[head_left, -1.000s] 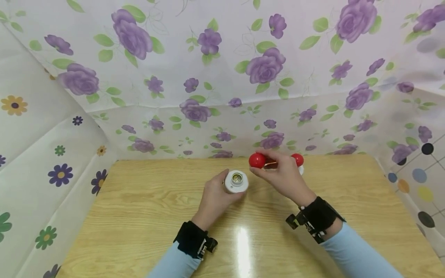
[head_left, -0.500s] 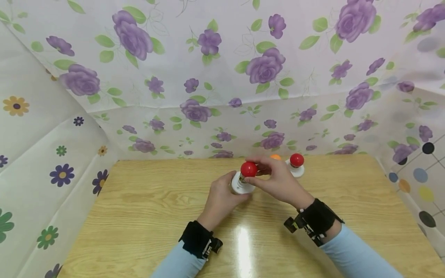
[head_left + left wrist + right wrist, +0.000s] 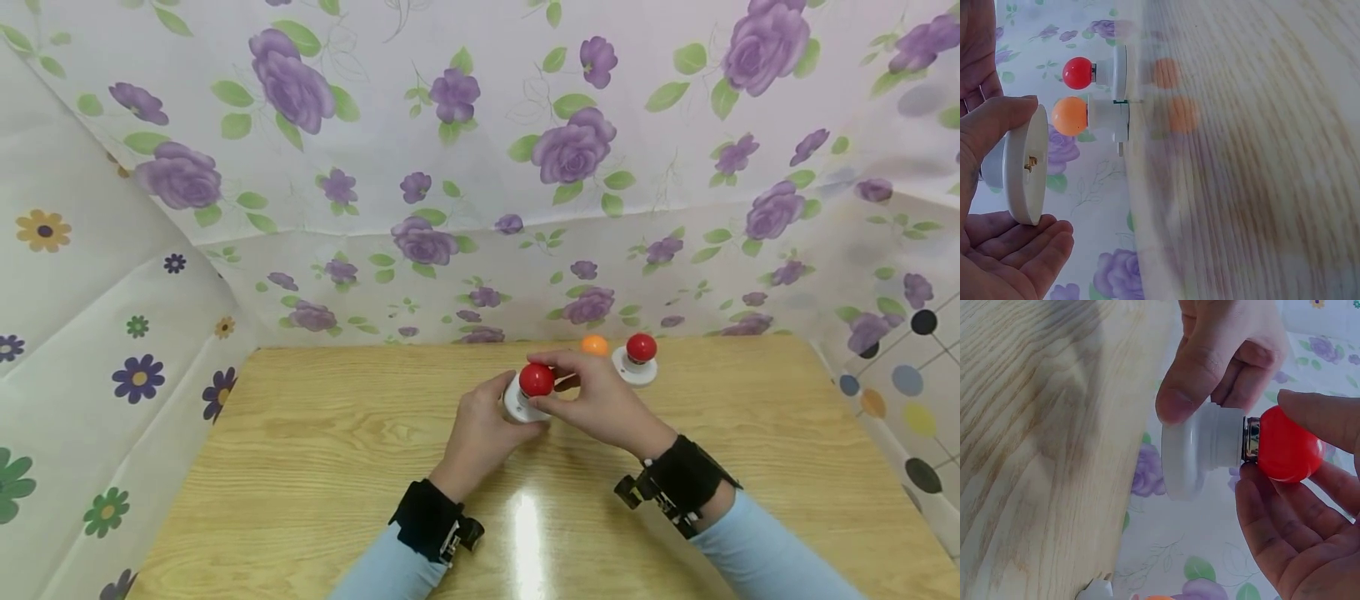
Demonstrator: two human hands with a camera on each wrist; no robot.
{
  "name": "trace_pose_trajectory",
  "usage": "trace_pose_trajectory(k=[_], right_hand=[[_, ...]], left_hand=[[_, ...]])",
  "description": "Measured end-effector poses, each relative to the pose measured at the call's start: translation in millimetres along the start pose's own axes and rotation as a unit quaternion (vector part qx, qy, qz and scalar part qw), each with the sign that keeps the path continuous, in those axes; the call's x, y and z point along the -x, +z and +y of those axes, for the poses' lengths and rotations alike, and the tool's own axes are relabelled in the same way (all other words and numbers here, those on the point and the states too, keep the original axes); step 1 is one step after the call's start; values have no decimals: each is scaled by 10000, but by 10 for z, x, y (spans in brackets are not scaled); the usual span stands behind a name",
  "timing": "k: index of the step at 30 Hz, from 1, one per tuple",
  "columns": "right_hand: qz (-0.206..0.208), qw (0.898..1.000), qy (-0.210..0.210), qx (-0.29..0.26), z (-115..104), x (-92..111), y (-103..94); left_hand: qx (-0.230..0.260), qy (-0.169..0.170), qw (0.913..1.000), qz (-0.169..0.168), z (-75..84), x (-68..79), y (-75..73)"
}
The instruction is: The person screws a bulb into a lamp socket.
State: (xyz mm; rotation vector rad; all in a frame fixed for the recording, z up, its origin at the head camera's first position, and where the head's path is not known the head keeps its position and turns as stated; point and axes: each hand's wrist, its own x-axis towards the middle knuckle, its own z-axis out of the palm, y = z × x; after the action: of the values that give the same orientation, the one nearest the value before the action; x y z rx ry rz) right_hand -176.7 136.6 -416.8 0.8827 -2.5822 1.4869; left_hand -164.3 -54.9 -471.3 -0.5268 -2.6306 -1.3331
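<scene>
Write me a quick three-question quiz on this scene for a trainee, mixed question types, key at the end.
1. What does the left hand hold?
A) a spoon
B) a white socket
C) a cup
2. True or false: in the right wrist view, the right hand completely covers the metal base of the held red bulb.
3. Fill in: at the back of the table, the round bulb beside the rear red bulb is ____ in colour.

Key:
1. B
2. False; some of the metal base shows.
3. orange

Site is looking like a screened-off recording booth: purple-flowered sheeting (image 3: 495, 187) is backing a wood-grain surface (image 3: 322, 450), daisy-printed sheet (image 3: 82, 308) and dotted sheet (image 3: 888, 425) are flanking it; wrist cameras (image 3: 471, 533) are showing.
</scene>
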Motion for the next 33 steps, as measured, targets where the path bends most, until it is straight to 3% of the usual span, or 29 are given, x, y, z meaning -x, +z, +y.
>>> trace_pose_trajectory(k=[18, 23, 27, 33], right_hand=[[737, 9947, -24, 714, 4, 35, 124], [639, 9974, -127, 298, 4, 35, 76], [359, 9986, -359, -173, 7, 24, 32], [41, 9980, -369, -514, 9, 23, 45]], left_hand=[[24, 175, 9997, 191, 5, 29, -4], [50, 246, 9994, 258, -22, 23, -14], [153, 356, 9988, 300, -34, 19, -23], [197, 337, 9990, 230, -24, 32, -33]])
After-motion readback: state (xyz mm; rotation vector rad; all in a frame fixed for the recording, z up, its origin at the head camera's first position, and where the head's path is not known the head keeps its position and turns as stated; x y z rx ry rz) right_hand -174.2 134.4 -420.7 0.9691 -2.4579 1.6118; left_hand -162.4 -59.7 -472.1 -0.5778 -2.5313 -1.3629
